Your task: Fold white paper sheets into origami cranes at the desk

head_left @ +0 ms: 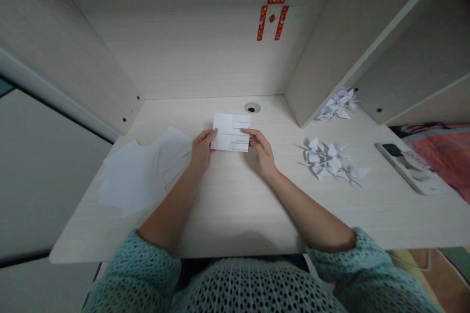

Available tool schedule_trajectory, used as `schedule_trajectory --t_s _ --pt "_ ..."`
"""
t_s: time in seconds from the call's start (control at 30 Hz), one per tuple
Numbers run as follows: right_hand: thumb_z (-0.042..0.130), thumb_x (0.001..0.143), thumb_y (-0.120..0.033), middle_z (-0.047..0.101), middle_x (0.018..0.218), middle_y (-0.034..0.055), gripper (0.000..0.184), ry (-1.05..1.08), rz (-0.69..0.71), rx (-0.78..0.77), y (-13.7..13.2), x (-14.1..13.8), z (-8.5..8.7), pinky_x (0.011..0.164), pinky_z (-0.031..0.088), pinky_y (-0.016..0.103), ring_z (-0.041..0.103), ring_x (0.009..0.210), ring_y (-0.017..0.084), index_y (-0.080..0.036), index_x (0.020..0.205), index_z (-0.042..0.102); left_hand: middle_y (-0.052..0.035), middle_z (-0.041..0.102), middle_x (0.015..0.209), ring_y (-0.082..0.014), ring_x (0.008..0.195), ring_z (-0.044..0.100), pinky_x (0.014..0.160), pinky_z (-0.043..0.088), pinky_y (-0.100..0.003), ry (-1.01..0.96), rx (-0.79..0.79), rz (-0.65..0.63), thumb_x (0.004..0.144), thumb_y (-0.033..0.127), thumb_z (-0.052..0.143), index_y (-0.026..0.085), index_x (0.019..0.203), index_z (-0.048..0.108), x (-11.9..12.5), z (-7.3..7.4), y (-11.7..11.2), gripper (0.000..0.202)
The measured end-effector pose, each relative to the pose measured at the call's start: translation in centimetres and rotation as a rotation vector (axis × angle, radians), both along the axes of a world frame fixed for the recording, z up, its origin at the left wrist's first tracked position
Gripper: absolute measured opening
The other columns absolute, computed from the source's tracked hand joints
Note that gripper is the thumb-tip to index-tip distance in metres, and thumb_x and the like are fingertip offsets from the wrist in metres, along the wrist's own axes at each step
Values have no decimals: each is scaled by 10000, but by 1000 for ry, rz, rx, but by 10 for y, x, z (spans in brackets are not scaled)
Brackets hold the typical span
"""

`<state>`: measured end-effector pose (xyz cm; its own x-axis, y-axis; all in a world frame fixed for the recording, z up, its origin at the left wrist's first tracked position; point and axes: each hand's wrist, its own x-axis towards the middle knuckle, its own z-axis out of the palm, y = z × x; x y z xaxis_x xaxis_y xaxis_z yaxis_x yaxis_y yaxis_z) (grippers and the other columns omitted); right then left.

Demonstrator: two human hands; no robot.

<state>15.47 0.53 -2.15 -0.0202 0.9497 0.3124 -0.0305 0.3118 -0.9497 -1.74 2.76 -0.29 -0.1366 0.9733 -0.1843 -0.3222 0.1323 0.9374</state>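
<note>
Left hand [201, 150]: fingers closed, thumb on top, gripping the left edge of a white paper sheet [224, 129]. Right hand [264, 154]: one fingertip laid on the sheet's right side, others curled by that edge; cannot tell whether they pinch. Sheet lies between the hands over the pale, wood-grained surface [235, 200]; near-square, crease pointing away from the wearer, print crosswise. Right: spiky folded-paper shapes [326, 159]. Left: loose flat papers [132, 176].
</note>
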Motion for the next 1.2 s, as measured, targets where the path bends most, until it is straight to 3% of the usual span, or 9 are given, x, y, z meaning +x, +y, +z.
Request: schedule_trajectory --t_s 0.2,0.33,0.47,0.67,0.77,0.9,1.07,1.2 --pt "486 753 -142 700 1088 47 368 -34 93 45 1 0 -3 884 494 363 657 989 195 -218 1081 634 -22 657 778 -129 692 586 609 471 -237 -34 -27 -33 615 401 758 161 796 633 -5 2 2 326" --pt "554 804 -193 713 1082 63 286 -99 58 78 0 -2 -5 881 509 359 678 963 192 -209 1063 675 -54 657 816 -139 696 582 569 468 -220 -41 -36 -30 636 387 733 146 824 646 -10 2 5 318" --pt "577 840 -266 714 1108 59 254 -116 3 56 -1 -2 -5 909 511 365 676 997 200 -227 1060 698 -86 678 954 -174 781 631 645 517 -259 -112 -122 -21 664 428 717 158 889 653 -11 6 4 358" --pt "600 842 -322 704 1140 44 272 -138 -100 55 -2 -1 -3 937 505 376 666 1038 221 -251 1081 710 -122 701 1015 -253 862 680 738 545 -373 -120 -175 -165 730 627 592 167 994 664 0 12 -3 535" --pt "613 835 -317 712 1123 36 260 -157 -98 64 -2 -1 -4 921 508 368 669 1021 221 -268 1068 717 -112 712 940 -232 786 687 712 549 -353 -46 -128 -186 721 537 647 153 987 651 3 9 -5 468" --pt "615 837 -298 738 1022 34 240 -193 -70 128 -1 -1 -6 846 510 328 669 941 199 -287 1051 724 -100 706 817 -190 658 663 644 542 -314 7 -99 -105 722 457 632 117 900 635 2 2 -3 384" --pt "668 804 -298 687 783 16 249 -250 -63 166 0 -1 -7 710 485 299 606 726 159 -281 1045 728 -92 710 826 -196 677 657 604 519 -295 78 -40 -48 667 398 680 115 892 646 2 -3 -2 364" --pt "698 779 -290 669 843 18 329 -280 -91 170 -1 0 -7 707 478 303 569 709 150 -298 1108 696 -75 697 756 -188 633 636 565 486 -283 173 3 -53 659 439 686 111 881 669 2 -6 -2 396"
